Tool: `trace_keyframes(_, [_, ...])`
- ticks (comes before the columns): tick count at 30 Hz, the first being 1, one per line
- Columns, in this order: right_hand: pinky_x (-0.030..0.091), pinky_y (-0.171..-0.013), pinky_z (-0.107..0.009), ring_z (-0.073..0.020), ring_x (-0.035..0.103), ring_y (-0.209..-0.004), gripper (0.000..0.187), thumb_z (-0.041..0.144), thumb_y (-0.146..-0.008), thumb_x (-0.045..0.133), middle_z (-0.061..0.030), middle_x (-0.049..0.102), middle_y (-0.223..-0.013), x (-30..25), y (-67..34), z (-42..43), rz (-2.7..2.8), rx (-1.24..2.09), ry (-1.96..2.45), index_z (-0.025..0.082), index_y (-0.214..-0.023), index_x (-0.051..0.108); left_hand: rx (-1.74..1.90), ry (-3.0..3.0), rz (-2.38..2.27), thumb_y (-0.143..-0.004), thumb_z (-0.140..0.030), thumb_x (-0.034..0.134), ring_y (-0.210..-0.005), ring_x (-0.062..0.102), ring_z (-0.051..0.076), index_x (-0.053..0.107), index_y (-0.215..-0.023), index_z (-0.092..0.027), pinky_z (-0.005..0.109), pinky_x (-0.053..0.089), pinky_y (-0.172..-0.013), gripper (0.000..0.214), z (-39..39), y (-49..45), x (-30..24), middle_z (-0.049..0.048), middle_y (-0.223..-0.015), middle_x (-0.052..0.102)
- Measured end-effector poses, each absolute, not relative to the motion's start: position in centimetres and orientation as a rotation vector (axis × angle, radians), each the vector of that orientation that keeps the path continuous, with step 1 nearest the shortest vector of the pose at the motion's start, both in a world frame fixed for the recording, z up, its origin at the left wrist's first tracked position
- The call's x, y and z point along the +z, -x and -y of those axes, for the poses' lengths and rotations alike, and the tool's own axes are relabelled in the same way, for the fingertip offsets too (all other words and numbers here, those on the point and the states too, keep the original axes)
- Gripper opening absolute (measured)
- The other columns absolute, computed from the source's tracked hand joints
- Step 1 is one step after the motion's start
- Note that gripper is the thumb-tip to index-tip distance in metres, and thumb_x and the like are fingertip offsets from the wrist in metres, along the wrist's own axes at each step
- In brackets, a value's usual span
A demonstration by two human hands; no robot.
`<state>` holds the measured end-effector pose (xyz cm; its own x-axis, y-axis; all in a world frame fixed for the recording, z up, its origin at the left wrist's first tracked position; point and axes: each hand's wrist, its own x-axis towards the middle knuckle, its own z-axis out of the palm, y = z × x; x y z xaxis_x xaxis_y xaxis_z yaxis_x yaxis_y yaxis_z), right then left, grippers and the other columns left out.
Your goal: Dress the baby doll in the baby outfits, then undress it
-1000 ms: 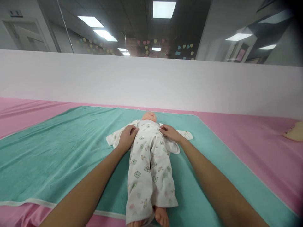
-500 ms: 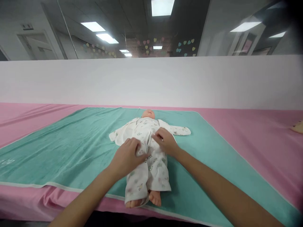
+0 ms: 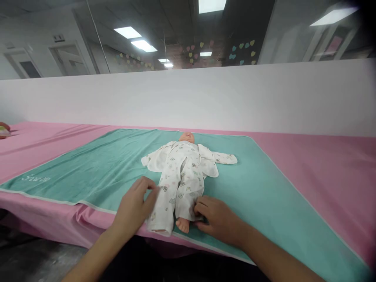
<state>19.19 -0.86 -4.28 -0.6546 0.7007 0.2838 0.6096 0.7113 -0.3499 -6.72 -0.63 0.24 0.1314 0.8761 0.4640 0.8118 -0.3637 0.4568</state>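
Observation:
A baby doll (image 3: 187, 137) lies on its back, feet towards me, in a white patterned top (image 3: 210, 156) and matching trousers (image 3: 183, 176). My left hand (image 3: 136, 203) is at the outer edge of the left trouser leg, thumb and fingertips meeting on the cloth. Close to the other hem, the curled fingers of my right hand (image 3: 219, 219) grip the right trouser leg. One bare foot (image 3: 182, 225) pokes out below that leg; the left hem mostly hides the other foot.
Under the doll is a green blanket (image 3: 88, 168) with a pale border, on a pink-covered table (image 3: 323, 168). A white low wall (image 3: 188, 98) runs behind, with glass above it. Part of an object (image 3: 4, 130) shows at the far left edge.
Both hands have moved from the waist and upper legs down to the trouser legs, my right hand now at the hem. The left hem covers more of the foot. The camera view has shifted.

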Motion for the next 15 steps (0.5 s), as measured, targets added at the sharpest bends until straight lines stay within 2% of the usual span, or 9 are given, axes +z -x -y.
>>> trace_keyframes(3, [0.038, -0.068, -0.031, -0.0179, 0.05, -0.08, 0.005, 0.017, -0.082, 0.055, -0.0032, 0.057, -0.085, -5.3, -18.7, 1.8, 2.438, 0.203, 1.147, 0.02, -0.082, 0.051, 0.866, -2.563, -1.414, -0.085, -0.037, 0.052, -0.1, 0.054, 0.024, 0.057, -0.098, -0.027, 0.038, 0.043, -0.084, 0.018, 2.6, 5.5, -1.4, 0.0057, -0.103, 0.062])
trace_keyframes(7, [0.039, -0.067, -0.031, -0.018, 0.051, -0.078, 0.009, 0.017, -0.086, 0.047, -0.0037, 0.057, -0.082, -5.4, -17.8, 3.0, 2.333, 0.265, 1.102, 0.021, -0.079, 0.049, 0.717, -2.723, -1.256, -0.075, -0.04, 0.067, -0.113, 0.05, 0.028, 0.053, -0.117, -0.028, 0.047, 0.036, -0.099, 0.046, 3.6, 4.4, -3.1, 0.0066, -0.113, 0.062])
trace_keyframes(11, [0.039, -0.062, -0.03, -0.0158, 0.048, -0.07, 0.015, 0.014, -0.085, 0.045, -0.0015, 0.052, -0.074, -4.0, -17.4, 5.2, 2.188, 0.421, 0.988, 0.023, -0.074, 0.04, 0.776, -2.754, -1.277, -0.077, -0.039, 0.066, -0.107, 0.054, 0.025, 0.053, -0.113, -0.028, 0.052, 0.021, -0.11, 0.04, 3.6, 3.5, -3.6, 0.0034, -0.107, 0.064])
trace_keyframes(13, [0.04, -0.062, -0.031, -0.0159, 0.048, -0.069, 0.016, 0.013, -0.085, 0.045, -0.0016, 0.052, -0.074, -2.9, -17.8, 6.4, 2.148, 0.434, 0.914, 0.023, -0.075, 0.039, 0.82, -2.733, -1.273, -0.079, -0.036, 0.064, -0.104, 0.056, 0.024, 0.052, -0.111, -0.028, 0.051, 0.023, -0.109, 0.036, 3.9, 2.5, -3.5, 0.0027, -0.104, 0.064])
trace_keyframes(15, [0.042, -0.06, -0.031, -0.0162, 0.048, -0.068, 0.016, 0.013, -0.085, 0.046, -0.002, 0.052, -0.073, -1.8, -18.7, 7.1, 2.096, 0.442, 0.888, 0.024, -0.076, 0.039, 0.889, -2.654, -1.308, -0.082, -0.033, 0.059, -0.098, 0.057, 0.024, 0.051, -0.111, -0.028, 0.049, 0.034, -0.101, 0.03, 4.4, 1.0, -3.4, 0.0044, -0.101, 0.064])
